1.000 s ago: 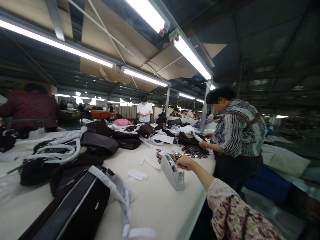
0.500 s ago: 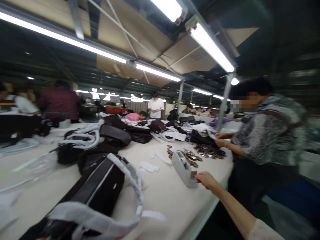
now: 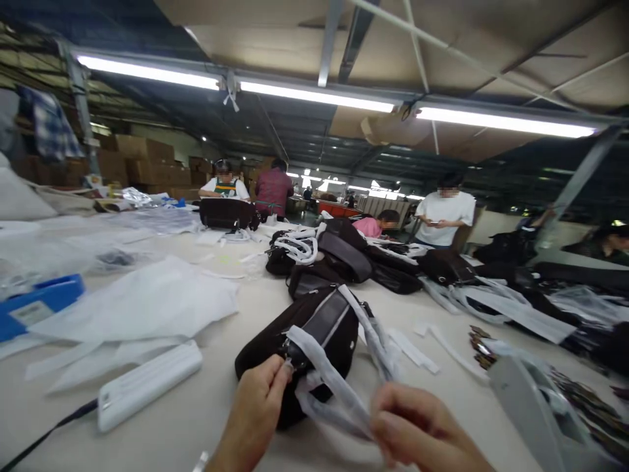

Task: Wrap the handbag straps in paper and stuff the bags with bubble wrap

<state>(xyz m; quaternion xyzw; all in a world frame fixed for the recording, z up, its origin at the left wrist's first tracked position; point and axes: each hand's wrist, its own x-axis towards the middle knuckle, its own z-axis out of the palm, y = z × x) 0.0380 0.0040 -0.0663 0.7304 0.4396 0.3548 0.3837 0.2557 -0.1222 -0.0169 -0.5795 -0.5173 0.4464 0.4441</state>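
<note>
A black bag [image 3: 275, 328] with a grey panel lies on the table in front of me, its straps [image 3: 327, 373] wrapped in white paper. My left hand [image 3: 260, 400] pinches a small piece at the bag's near end, beside a metal ring. Closed fingers of my right hand [image 3: 413, 423] are at the lower end of the wrapped strap; what they hold, if anything, is hidden and blurred. To the right stands a grey tape dispenser [image 3: 535, 406].
White paper sheets [image 3: 147, 298], a blue box [image 3: 42, 305] and a white corded device [image 3: 150, 383] lie left. More black bags [image 3: 339, 249] are piled behind, metal pieces [image 3: 584, 400] right. A person in white [image 3: 445, 213] stands across the table.
The view has swung left. My right hand has left the tape dispenser and is now by the bag's strap. My left hand has come into clear view, pinching at the bag.
</note>
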